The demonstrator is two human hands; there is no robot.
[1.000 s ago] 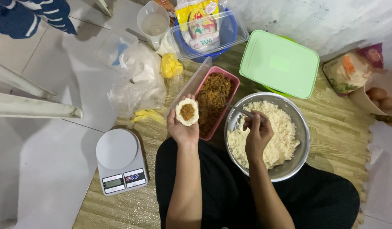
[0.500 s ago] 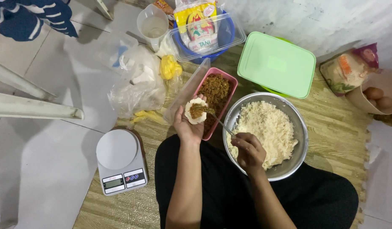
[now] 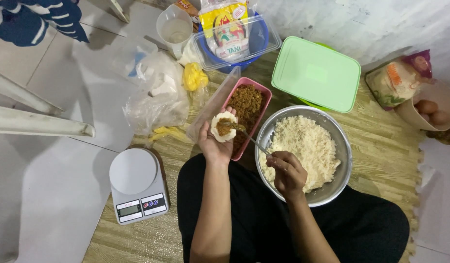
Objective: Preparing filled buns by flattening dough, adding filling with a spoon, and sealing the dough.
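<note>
My left hand cups a flat white dough round with brown filling in its middle. It hovers over the near end of a pink rectangular tub of brown minced filling. My right hand grips a metal spoon by its handle, and the spoon's tip rests on the filling in the dough round. That hand sits above the near left rim of a steel bowl full of white crumbly dough.
A white kitchen scale stands at lower left. Crumpled clear plastic bags and a yellow lump lie left of the tub. A green lidded box, a blue basin with packets and a measuring jug stand behind.
My right hand came out of the steel bowl and brought the spoon across to the dough round. The filling heap on the round has grown. My left hand stayed almost still.
</note>
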